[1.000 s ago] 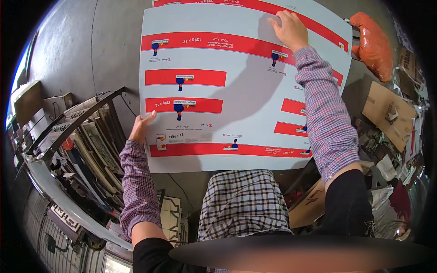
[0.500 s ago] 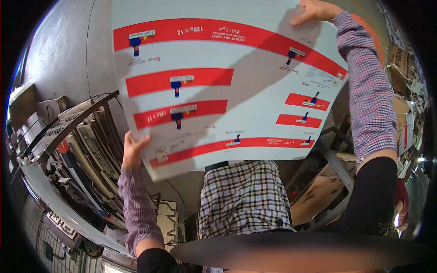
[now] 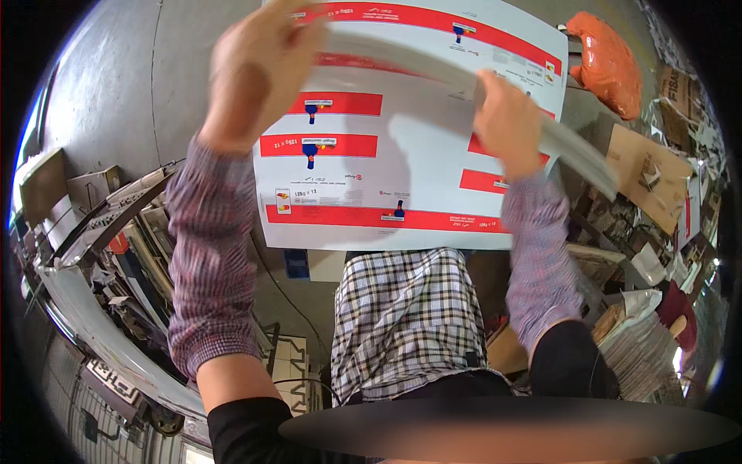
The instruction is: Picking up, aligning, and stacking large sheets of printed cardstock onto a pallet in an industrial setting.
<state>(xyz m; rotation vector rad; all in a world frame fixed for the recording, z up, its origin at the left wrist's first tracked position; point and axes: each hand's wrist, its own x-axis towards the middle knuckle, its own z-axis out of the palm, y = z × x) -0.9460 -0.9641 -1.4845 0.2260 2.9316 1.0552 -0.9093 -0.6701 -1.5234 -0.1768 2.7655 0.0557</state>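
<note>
a workshop: large printed sheets, racked boards, cardboard scraps

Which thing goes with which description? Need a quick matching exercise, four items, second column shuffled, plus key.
Things:
1. Lower sheet
2. Raised sheet
3. Bulging bundle
4. Garment at the person's waist

Descriptions:
A. Orange, upper right of the view
B. Dark-and-light checked, lower middle
C. Blurred, seen nearly edge-on, at the right hand
D. White with red bands, spread out face-up beneath the hands

Pairs: 1-D, 2-C, 3-A, 4-B
</note>
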